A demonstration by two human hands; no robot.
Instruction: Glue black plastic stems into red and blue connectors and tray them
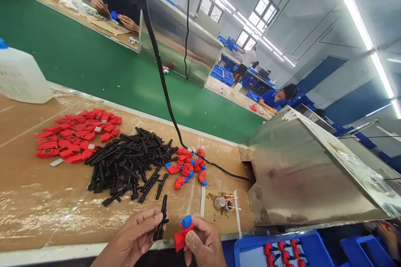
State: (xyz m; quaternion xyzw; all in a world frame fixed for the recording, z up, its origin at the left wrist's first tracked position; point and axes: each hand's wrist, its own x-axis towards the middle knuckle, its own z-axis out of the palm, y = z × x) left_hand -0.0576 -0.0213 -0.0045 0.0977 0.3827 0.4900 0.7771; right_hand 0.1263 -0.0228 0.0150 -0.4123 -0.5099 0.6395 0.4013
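My left hand (138,233) pinches a slim black plastic toy gun part (161,219), held upright above the bench's front edge. Close beside it, my right hand (205,240) grips a red and blue plastic toy piece (182,233) between thumb and fingers, its blue end up. The two parts are apart. Beyond my hands lies a heap of the same black parts (125,162). To its right is a small cluster of red and blue pieces (188,169), and to its left a pile of red pieces (75,135).
Small cups (224,203) with sticks stand on the stained bench at right. A metal box (307,175) rises beyond them. A blue tray (250,250) holds assembled red pieces. A black cable (166,79) hangs over the green belt (94,62). Co-workers sit across it.
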